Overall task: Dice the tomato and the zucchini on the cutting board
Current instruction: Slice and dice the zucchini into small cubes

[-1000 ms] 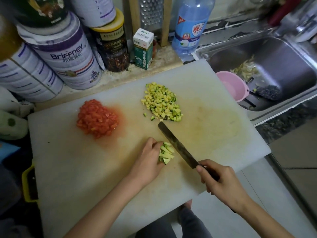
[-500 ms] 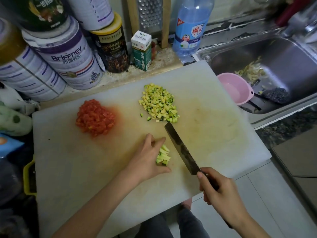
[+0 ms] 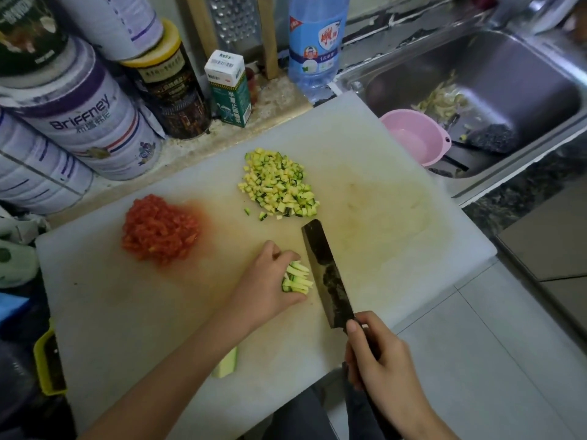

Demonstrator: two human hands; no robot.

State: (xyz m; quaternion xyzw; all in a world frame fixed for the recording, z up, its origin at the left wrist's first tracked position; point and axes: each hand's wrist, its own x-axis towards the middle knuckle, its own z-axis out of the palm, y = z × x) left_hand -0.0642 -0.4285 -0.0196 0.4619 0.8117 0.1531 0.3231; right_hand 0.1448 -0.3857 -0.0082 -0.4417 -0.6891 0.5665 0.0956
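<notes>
On board (image 3: 397, 201): L hand (image 3: 266, 281) curled on zucchini strips (image 3: 298, 277).

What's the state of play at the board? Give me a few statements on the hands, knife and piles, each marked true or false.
1. The left hand holds zucchini strips on the board. True.
2. The right hand grips a spoon. False: it grips the handle of the knife.
3. The tomato pile lies left of the diced zucchini. True.
4. The pink bowl sits on the board. False: it is in the sink, past the board's edge.
5. All the zucchini is diced. False: the strips are uncut, and a zucchini piece lies by the left forearm.
</notes>
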